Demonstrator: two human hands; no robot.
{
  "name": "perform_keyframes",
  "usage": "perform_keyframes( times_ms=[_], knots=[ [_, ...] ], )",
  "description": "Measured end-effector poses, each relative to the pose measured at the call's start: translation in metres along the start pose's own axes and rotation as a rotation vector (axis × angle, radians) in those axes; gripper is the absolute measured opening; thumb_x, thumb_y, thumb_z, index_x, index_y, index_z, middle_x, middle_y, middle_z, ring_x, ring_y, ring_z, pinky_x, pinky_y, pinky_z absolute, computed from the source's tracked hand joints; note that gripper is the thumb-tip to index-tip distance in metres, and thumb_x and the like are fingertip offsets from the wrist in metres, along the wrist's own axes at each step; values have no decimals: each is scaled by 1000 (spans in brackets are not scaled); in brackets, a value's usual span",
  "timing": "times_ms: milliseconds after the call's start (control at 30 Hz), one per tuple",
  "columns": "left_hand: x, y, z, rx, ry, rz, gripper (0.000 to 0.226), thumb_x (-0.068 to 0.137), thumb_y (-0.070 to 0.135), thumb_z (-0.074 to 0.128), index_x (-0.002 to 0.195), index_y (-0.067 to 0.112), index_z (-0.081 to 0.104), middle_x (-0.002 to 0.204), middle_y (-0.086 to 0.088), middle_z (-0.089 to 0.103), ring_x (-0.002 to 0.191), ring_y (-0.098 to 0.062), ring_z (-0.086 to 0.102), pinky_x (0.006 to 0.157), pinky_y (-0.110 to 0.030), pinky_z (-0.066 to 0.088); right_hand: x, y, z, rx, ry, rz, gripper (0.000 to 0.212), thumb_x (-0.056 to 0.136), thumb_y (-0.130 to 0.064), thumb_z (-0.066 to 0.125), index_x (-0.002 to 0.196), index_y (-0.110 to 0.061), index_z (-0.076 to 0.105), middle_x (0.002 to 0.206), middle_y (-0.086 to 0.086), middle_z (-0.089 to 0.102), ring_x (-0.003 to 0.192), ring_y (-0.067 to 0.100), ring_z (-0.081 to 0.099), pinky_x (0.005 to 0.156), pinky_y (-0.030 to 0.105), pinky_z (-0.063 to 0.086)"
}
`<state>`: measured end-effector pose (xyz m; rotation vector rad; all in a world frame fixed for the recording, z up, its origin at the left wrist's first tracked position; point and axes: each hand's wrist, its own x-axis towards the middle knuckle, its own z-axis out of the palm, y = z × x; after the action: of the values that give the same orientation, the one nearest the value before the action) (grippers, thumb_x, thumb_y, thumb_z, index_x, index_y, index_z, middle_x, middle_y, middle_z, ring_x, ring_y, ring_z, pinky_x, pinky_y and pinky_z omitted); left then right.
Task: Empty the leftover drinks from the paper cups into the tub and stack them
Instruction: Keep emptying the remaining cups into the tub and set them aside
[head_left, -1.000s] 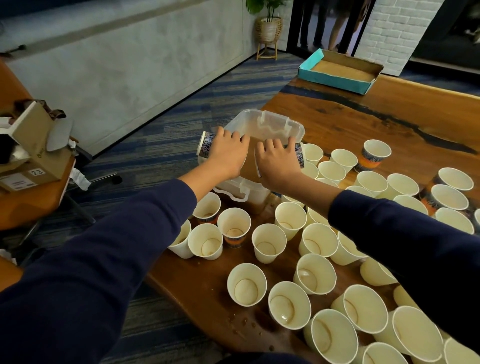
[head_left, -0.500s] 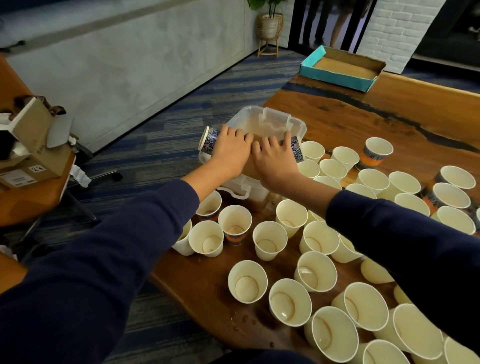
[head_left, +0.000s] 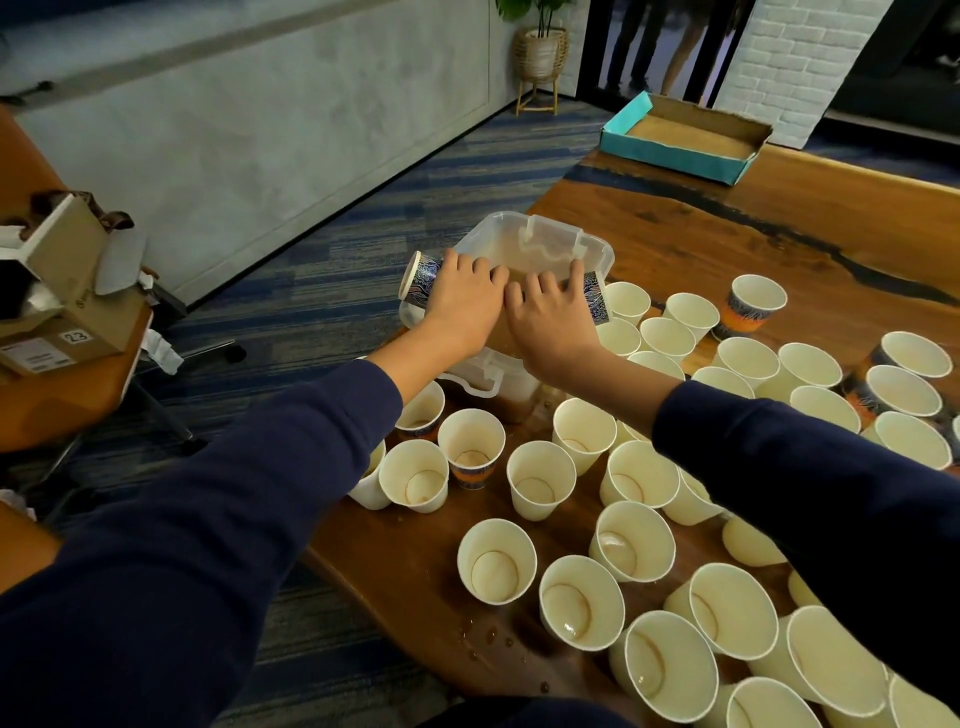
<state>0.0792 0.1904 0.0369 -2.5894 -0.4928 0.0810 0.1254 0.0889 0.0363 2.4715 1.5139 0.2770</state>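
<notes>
A clear plastic tub holding brown liquid stands at the table's left corner. Over it my left hand grips a blue patterned paper cup lying on its side, its mouth facing left. My right hand grips another patterned cup, also on its side, with only its right end showing past my fingers. The two hands nearly touch above the tub. Whether the cups touch each other is hidden by my fingers. Several upright paper cups, such as one near me, crowd the wooden table.
A teal cardboard tray sits at the table's far end. Drops of liquid lie near the table's front edge. To the left a side table carries cardboard boxes. A plant stand is by the far wall.
Both hands with their cups have drawn closer together over the tub; the gap between them has nearly gone.
</notes>
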Motion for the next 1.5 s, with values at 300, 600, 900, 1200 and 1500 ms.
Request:
perform_keyframes(
  times_ms=[300, 600, 900, 1200, 1500],
  knots=[
    [6, -10, 4, -62, -27, -20, 52, 89, 25, 60, 132, 7, 37, 133, -16, 49, 125, -34, 46, 109, -45, 24, 10, 2, -8, -97, -45, -3, 57, 94, -37, 52, 138, -5, 36, 140, 18, 44, 133, 35, 37, 112, 59, 11],
    [6, -26, 13, 27, 6, -36, 63, 84, 26, 66, 134, 5, 34, 132, -17, 48, 123, -36, 47, 111, -49, 21, 13, 15, 3, -236, 82, -215, 53, 93, -17, 55, 140, -7, 32, 144, 16, 40, 137, 34, 30, 117, 50, 2],
    [1, -23, 18, -29, 49, -9, 61, 83, 28, 67, 131, 7, 36, 130, -16, 50, 120, -34, 49, 110, -47, 24, 12, 15, 12, -222, 129, -205, 58, 91, -21, 61, 140, -9, 32, 143, 15, 40, 135, 33, 34, 117, 49, 9],
    [1, -18, 14, 30, 56, 23, 60, 83, 31, 67, 130, 8, 37, 129, -15, 51, 119, -34, 50, 109, -48, 24, 13, 22, 13, -238, 153, -205, 59, 91, -20, 61, 141, -8, 31, 143, 16, 41, 135, 33, 34, 117, 49, 10],
    [0, -15, 12, 80, 70, 37, 57, 85, 30, 65, 130, 8, 37, 128, -14, 51, 120, -33, 50, 110, -48, 24, 5, 18, 19, -383, 206, -188, 61, 82, -31, 71, 135, -17, 43, 133, 7, 54, 127, 26, 47, 113, 44, 25]
  ],
)
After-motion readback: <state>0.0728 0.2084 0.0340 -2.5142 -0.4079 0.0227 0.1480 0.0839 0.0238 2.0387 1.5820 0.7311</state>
